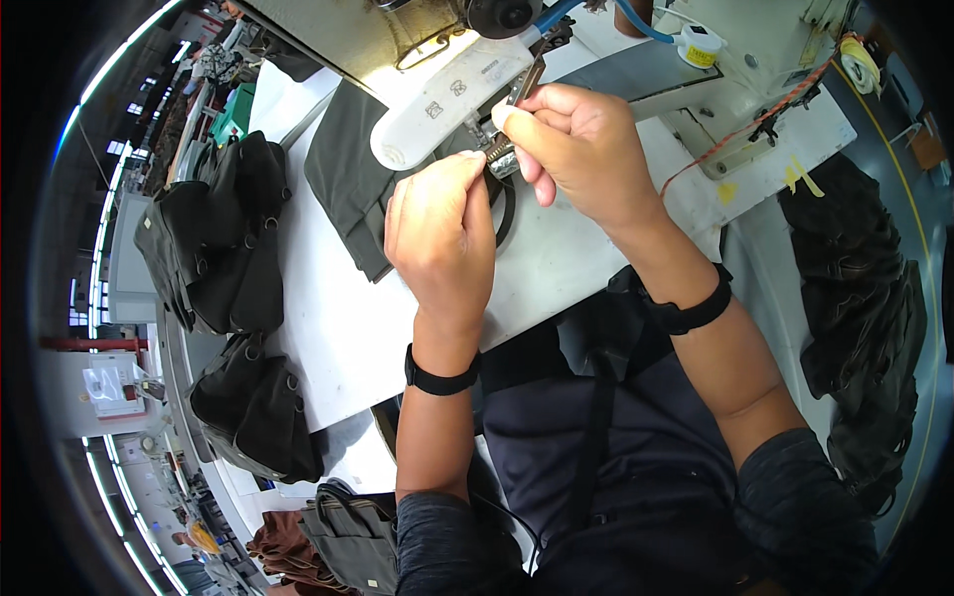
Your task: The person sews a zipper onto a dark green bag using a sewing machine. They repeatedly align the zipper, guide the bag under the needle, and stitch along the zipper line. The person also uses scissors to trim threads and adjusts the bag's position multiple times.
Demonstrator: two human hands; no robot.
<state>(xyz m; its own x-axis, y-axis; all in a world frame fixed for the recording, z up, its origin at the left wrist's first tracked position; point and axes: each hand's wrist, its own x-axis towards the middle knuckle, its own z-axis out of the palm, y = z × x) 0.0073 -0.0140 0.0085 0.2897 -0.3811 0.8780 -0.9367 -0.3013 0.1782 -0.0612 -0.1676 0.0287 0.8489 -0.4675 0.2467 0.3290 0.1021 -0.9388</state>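
A small, ridged, brass-coloured piece point(499, 148) sits between a worker's hands, above the far part of a white worktop point(343, 368) and just beside the rounded white arm cover point(437, 114) of a sewing machine. The left hand point(440, 226), fingers curled and thumb and forefinger together, meets the piece's left end; whether it is clamped there cannot be told. The right hand point(581, 144) pinches a narrow dark brown strip point(527, 81) between thumb and forefinger. A curved black band point(508, 217) hangs just below the fingers.

A dark green fabric panel point(348, 189) lies on the worktop, partly hidden by the arm cover and left hand. Toward the worktop's far right corner, an orange cord point(740, 134) runs past the machine's base. Dark bags point(224, 243) are gathered beyond the left edge; dark fabric goods point(857, 298) hang in a heap beyond the right. Black bands point(444, 374) circle both wrists.
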